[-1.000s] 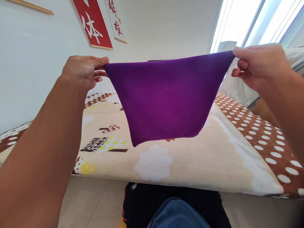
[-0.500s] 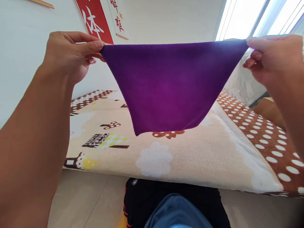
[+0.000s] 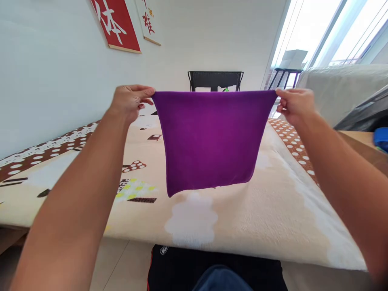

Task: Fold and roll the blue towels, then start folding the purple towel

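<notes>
A plain purple cloth [image 3: 212, 139] hangs stretched between my two hands, its top edge pulled straight. My left hand [image 3: 131, 101] pinches the upper left corner between thumb and fingers. At the upper right corner, my right hand [image 3: 295, 104] grips in the same way. The cloth's lower edge hangs loose above the bed, with the lower left corner dipping furthest. Both arms reach forward over the bed. Part of the bed's printed cover is hidden behind the cloth.
Below lies a bed with a cream blanket [image 3: 257, 218] bordered in brown with white dots. A black chair back [image 3: 216, 76] stands beyond it. Red and white scrolls hang on the left wall, including a red scroll [image 3: 118, 24]. A plastic-wrapped item [image 3: 339, 93] is at right.
My hands, still holding the cloth, have moved forward and lower, away from me. The cloth now hangs squarer and looks smaller. The view has tilted, showing the chair.
</notes>
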`<act>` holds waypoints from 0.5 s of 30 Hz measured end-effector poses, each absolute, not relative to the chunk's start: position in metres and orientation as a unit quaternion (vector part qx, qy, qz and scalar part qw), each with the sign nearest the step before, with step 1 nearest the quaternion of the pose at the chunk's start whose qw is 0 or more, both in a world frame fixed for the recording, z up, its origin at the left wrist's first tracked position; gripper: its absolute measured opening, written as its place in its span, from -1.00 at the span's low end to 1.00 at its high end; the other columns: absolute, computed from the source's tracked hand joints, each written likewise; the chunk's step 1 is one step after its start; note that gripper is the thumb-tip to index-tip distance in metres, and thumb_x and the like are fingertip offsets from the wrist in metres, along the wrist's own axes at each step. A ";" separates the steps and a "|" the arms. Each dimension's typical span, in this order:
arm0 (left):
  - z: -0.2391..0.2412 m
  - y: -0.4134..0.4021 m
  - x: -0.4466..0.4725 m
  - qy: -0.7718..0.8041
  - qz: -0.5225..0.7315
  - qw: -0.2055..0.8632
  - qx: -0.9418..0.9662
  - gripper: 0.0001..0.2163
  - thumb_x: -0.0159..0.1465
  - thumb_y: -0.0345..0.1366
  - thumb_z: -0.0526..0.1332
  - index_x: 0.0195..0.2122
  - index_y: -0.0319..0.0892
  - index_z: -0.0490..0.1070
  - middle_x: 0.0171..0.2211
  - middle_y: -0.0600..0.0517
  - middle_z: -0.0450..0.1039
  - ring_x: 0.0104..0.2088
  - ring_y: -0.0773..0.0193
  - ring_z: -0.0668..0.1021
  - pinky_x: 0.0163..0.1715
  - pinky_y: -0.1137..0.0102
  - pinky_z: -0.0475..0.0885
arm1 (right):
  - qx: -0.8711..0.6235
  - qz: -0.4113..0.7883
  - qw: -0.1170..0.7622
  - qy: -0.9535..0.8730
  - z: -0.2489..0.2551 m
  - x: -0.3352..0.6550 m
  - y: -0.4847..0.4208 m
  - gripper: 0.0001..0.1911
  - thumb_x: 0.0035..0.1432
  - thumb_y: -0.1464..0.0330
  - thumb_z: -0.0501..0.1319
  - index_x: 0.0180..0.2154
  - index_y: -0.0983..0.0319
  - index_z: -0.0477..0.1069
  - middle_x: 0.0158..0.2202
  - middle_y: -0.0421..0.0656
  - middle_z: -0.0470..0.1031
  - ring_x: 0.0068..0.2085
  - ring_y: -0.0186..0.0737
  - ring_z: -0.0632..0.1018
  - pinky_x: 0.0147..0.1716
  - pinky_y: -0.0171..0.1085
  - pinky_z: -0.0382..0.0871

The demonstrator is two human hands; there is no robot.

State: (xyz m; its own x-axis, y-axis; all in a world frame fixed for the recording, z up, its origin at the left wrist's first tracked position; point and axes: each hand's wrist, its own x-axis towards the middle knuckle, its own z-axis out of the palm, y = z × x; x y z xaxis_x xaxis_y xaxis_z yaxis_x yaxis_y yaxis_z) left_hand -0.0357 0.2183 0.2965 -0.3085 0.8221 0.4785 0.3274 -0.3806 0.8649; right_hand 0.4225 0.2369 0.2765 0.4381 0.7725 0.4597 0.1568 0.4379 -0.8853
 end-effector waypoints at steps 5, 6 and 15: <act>0.319 0.252 -0.041 0.510 0.651 0.187 0.530 -0.78 0.12 -0.24 0.43 -0.24 -0.16 0.51 -0.32 0.08 0.58 -0.41 0.40 0.52 -0.29 0.37 0.39 | -0.475 0.310 0.688 -0.453 0.298 0.404 0.261 -0.79 0.18 0.51 0.30 -0.47 0.29 0.33 -0.79 -0.48 0.08 -0.67 -0.55 0.13 -0.54 -0.32 0.04; 0.325 0.252 -0.045 0.494 0.659 0.168 0.542 -0.77 0.13 -0.22 0.42 -0.23 -0.15 0.51 -0.28 0.08 0.59 -0.40 0.40 0.52 -0.27 0.37 0.40 | -0.459 0.308 0.692 -0.464 0.303 0.403 0.263 -0.79 0.19 0.50 0.29 -0.46 0.28 0.34 -0.79 -0.48 0.07 -0.67 -0.54 0.12 -0.55 -0.32 0.03; 0.229 0.181 -0.077 0.495 0.664 0.144 0.542 -0.60 0.02 -0.21 0.50 -0.16 -0.31 0.56 -0.29 0.00 0.61 -0.31 0.32 0.53 -0.20 0.33 0.45 | -0.351 0.425 0.637 -0.539 0.211 0.415 0.226 -0.81 0.08 0.34 0.42 -0.41 0.28 0.46 -0.69 -0.41 0.14 -0.62 -0.49 0.19 -0.59 -0.36 0.07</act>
